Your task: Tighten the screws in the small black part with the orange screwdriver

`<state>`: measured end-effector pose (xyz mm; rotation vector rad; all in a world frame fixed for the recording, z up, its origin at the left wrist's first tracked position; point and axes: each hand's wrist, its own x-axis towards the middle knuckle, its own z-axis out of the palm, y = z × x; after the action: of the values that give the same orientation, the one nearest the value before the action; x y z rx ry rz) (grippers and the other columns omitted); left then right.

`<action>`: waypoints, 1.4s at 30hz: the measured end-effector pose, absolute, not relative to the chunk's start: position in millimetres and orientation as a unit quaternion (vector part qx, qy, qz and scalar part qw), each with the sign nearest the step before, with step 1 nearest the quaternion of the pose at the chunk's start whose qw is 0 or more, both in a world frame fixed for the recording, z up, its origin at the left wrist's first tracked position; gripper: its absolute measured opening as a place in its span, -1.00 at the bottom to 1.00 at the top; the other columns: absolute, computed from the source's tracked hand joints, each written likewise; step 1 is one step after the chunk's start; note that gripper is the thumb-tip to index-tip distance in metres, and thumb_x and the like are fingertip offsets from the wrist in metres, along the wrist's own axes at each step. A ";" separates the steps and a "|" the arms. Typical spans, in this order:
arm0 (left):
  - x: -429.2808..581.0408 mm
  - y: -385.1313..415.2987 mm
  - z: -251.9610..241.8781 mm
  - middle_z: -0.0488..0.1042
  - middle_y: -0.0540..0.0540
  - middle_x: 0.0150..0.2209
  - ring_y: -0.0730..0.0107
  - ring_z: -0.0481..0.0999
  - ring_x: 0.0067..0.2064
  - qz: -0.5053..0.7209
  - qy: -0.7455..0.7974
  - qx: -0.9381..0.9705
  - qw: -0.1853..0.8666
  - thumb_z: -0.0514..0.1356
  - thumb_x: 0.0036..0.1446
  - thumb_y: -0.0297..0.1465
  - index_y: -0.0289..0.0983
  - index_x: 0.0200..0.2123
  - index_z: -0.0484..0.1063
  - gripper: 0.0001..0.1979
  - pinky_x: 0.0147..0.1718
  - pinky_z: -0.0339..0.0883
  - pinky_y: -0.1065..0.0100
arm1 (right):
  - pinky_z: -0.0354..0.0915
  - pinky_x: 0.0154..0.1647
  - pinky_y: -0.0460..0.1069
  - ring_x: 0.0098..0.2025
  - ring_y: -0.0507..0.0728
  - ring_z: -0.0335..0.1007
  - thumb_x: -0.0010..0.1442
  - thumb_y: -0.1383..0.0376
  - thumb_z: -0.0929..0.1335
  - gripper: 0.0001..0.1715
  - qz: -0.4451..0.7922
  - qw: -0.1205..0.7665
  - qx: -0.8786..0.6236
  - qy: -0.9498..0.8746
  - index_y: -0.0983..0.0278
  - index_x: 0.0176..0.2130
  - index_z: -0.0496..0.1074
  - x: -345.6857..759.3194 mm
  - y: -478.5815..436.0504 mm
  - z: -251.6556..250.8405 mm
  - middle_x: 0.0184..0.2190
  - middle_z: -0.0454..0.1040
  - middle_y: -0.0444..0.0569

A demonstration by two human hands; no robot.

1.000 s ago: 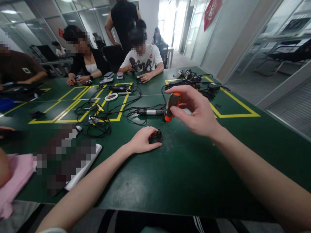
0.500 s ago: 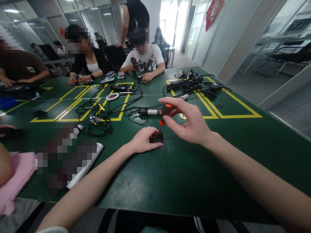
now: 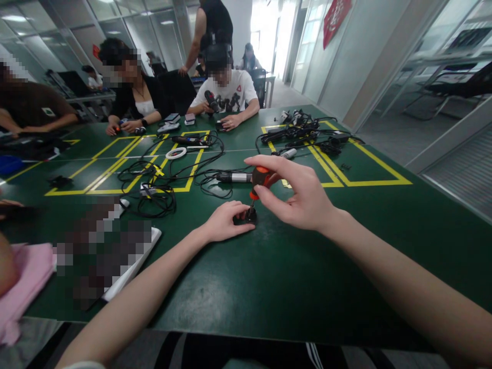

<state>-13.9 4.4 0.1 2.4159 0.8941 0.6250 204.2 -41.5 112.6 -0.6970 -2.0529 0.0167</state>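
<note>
My right hand grips a screwdriver with an orange and black handle, held upright between thumb and fingers. Its shaft points down to a small black part on the green table. Around that part are the thumb and fingers of my left hand, which hold it against the tabletop. The tip of the screwdriver meets the top of the part, and the exact contact is too small to tell.
Beyond my hands lies a black and silver tool with cables. Coiled cables and a white ring are left of it, more cables at the back right. A white-edged device and pink cloth lie left. Several people sit across.
The view has shifted slightly. The screwdriver and my right hand sit a little lower over the black part; my left hand stays around it.
</note>
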 end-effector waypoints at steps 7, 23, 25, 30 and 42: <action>-13.3 3.7 1.0 0.47 -0.06 -0.29 0.24 0.44 -0.25 0.224 0.328 0.886 0.238 0.36 0.25 -0.13 -0.24 -0.18 0.55 -0.71 -0.22 0.32 0.28 | 0.56 -0.16 0.01 -0.29 0.09 0.59 0.36 0.32 0.33 -0.56 0.007 0.462 -0.280 -0.842 0.22 0.20 0.46 204.4 -36.4 107.0 0.03 0.66 0.01; -13.4 4.6 0.6 0.42 -0.03 -0.31 0.27 0.39 -0.28 0.214 0.315 0.897 0.222 0.34 0.31 -0.09 -0.25 -0.17 0.52 -0.67 -0.24 0.25 0.30 | 0.56 0.04 0.05 -0.04 0.16 0.64 0.38 0.31 0.37 -0.60 0.080 0.485 -0.310 -0.814 0.26 0.18 0.51 203.1 -31.4 107.4 0.09 0.65 0.04; -14.0 4.8 0.2 0.42 -0.02 -0.32 0.28 0.39 -0.28 0.212 0.312 0.899 0.223 0.33 0.32 -0.08 -0.25 -0.17 0.52 -0.67 -0.24 0.24 0.31 | 0.57 0.00 0.05 -0.06 0.16 0.64 0.38 0.33 0.35 -0.55 0.100 0.477 -0.298 -0.821 0.26 0.23 0.48 203.4 -31.9 108.4 0.12 0.63 0.05; -14.6 5.3 -0.7 0.41 -0.01 -0.32 0.30 0.38 -0.29 0.208 0.315 0.900 0.220 0.34 0.32 -0.10 -0.26 -0.17 0.52 -0.68 -0.24 0.25 0.31 | 0.57 0.00 0.06 -0.04 0.15 0.64 0.38 0.39 0.30 -0.43 0.120 0.465 -0.268 -0.835 0.28 0.34 0.37 203.1 -32.1 106.2 0.25 0.55 0.13; -13.8 4.1 -1.0 0.45 -0.02 -0.29 0.28 0.43 -0.25 0.210 0.317 0.901 0.206 0.37 0.30 -0.16 -0.24 -0.01 0.54 -0.68 -0.21 0.29 0.31 | 0.56 -0.13 0.00 -0.16 0.11 0.57 0.40 0.28 0.40 -0.58 0.076 0.499 -0.271 -0.820 0.25 0.22 0.51 200.8 -29.7 101.9 -0.03 0.64 0.03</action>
<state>-13.8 4.1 -1.0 2.5113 0.8842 0.5841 200.8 -29.7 101.9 -0.6550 -1.9842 0.1839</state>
